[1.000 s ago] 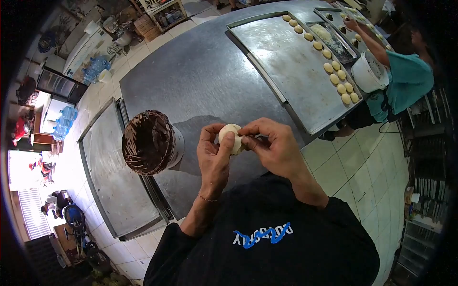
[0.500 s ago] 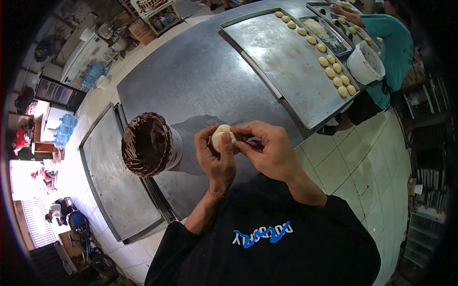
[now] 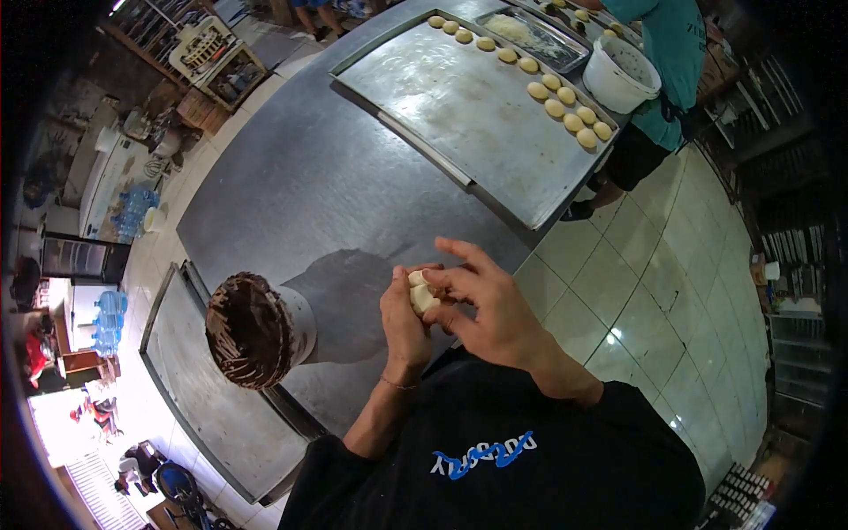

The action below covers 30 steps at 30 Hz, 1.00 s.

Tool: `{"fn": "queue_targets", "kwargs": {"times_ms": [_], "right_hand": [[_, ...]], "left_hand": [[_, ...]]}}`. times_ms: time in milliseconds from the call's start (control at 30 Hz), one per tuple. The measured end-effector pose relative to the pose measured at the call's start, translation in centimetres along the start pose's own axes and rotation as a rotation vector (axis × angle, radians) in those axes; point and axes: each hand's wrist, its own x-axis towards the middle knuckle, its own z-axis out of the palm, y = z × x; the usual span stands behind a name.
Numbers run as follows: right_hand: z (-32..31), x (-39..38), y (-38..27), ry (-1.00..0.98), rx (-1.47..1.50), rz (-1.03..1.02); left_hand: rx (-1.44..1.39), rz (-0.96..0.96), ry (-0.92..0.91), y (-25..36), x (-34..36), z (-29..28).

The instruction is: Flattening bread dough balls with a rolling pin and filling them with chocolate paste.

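Note:
Between my two hands, near the lower middle, is a pale piece of dough [image 3: 421,292]. My left hand [image 3: 405,322] cups it with fingers curled, and my right hand [image 3: 486,314] presses on it with thumb and fingertips, the index finger raised above. Left of my hands, a round white container [image 3: 265,329] smeared thickly with dark brown chocolate-like paste stands on the metal table [image 3: 300,185].
A large tray [image 3: 433,106] holds several pale dough rounds along its right side. Beyond are a pan of pale shreds [image 3: 521,34], a white bucket [image 3: 623,79] and another person [image 3: 662,49] in a teal shirt. Flat trays [image 3: 208,384] lie at the left.
The view has shifted, so the table's far tray appears higher and further left. My right fingers have moved over the dough, with one lifted. The co-worker's arm is now mostly out of view.

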Motion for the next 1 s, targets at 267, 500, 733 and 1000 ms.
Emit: {"fn": "queue_targets", "kwargs": {"times_ms": [267, 500, 733, 1000], "right_hand": [[-7.6, 1.5, 7.3, 0.02, 0.007, 0.267], [-13.2, 1.1, 14.3, 0.708, -0.096, 0.238], [-16.3, 4.3, 23.4, 0.238, -0.202, 0.598], [-12.4, 7.0, 31.5, -0.151, -0.43, 0.234]], "left_hand": [[-0.093, -0.724, -0.393, -0.2, 9.3, 5.9], [1.14, 0.184, -0.255, -12.6, 21.8, 14.9], [1.095, 0.31, -0.212, -12.7, 20.9, 12.2], [0.907, 0.198, -0.484, -16.6, 23.8, 10.8]]}}
